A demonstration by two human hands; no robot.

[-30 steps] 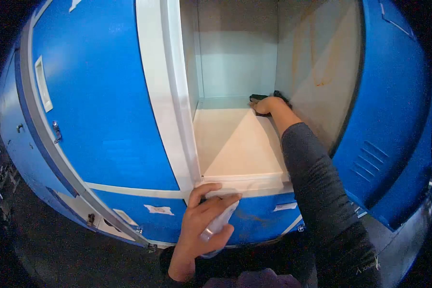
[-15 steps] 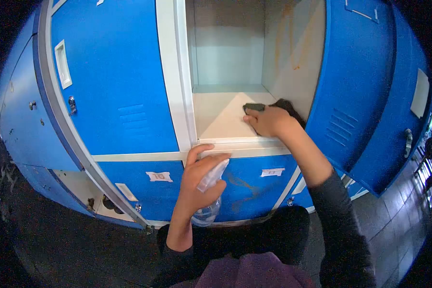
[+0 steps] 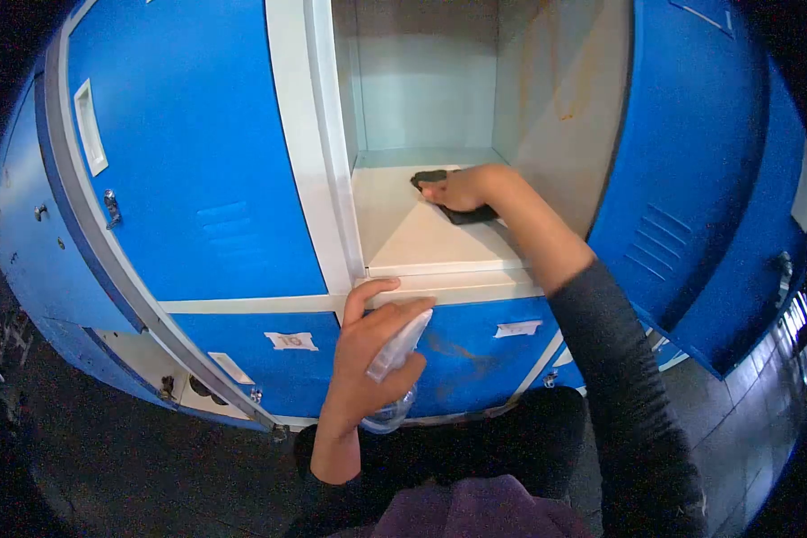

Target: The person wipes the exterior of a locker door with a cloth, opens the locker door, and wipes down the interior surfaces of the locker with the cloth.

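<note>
My right hand (image 3: 468, 190) reaches inside an open locker compartment and presses a dark cloth (image 3: 471, 215) flat against the pale locker floor (image 3: 403, 224). Parts of the cloth stick out past my fingertips and below my palm. At the compartment's front edge, my left hand (image 3: 372, 354) is wrapped round a clear spray bottle (image 3: 396, 408) with a whitish translucent spray head (image 3: 402, 345). Its index finger lies along the front ledge (image 3: 439, 285). Part of the bottle is hidden behind my palm and fingers.
The open blue door (image 3: 681, 179) swings out at the right. A closed blue door (image 3: 179, 161) with a metal latch stands at the left. Labelled lower doors (image 3: 475, 359) sit below the ledge. At far left a lower compartment (image 3: 152, 359) stands open. Dark tiles (image 3: 744, 421) cover the floor.
My right hand has moved left and slightly deeper across the compartment floor with the cloth. My left hand keeps its hold on the spray bottle. The view has shifted slightly.
</note>
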